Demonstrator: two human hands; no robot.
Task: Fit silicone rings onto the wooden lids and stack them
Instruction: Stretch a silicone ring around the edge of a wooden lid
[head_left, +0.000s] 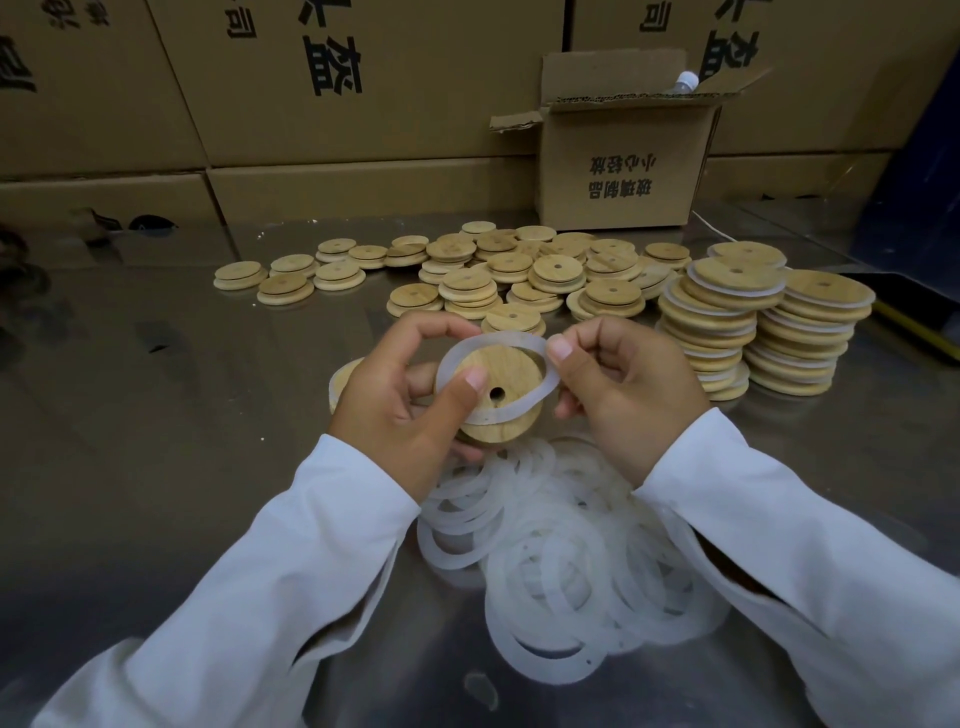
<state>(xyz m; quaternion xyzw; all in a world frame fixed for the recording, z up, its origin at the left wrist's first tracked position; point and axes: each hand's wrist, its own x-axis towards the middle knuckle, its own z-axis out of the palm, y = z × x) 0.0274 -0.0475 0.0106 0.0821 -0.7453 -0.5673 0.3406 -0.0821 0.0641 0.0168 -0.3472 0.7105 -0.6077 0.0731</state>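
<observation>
Cardboard boxes: a wall of big brown boxes with black print, standing along the far edge of the table.
Table: a shiny metal top that carries everything else.
Sleeves: white, one on each forearm, reaching in from the near edge.
Open box: a smaller box at the back right with its flaps up; a white bottle cap shows above its rim.
Loose lids: round wooden discs, each with a small hole, spread and heaped across the middle of the table in front of the boxes.
Stacks: leaning columns of lids with pale rings on them, to the right of the loose lids.
Ring pile: a tangle of milky rings lying flat between the forearms, just below the hands.
Left hand: fingers curled round the lid from behind, thumb pressing the ring down on its face near the hole.
Right hand: thumb and forefinger pinch the right side of the ring; the other fingers are curled in.
Lid: held off the table between the hands, tilted, hole side facing the camera.
Ring: looped over the lid's face, its left part against the wood, its right part pulled clear of the edge.
</observation>
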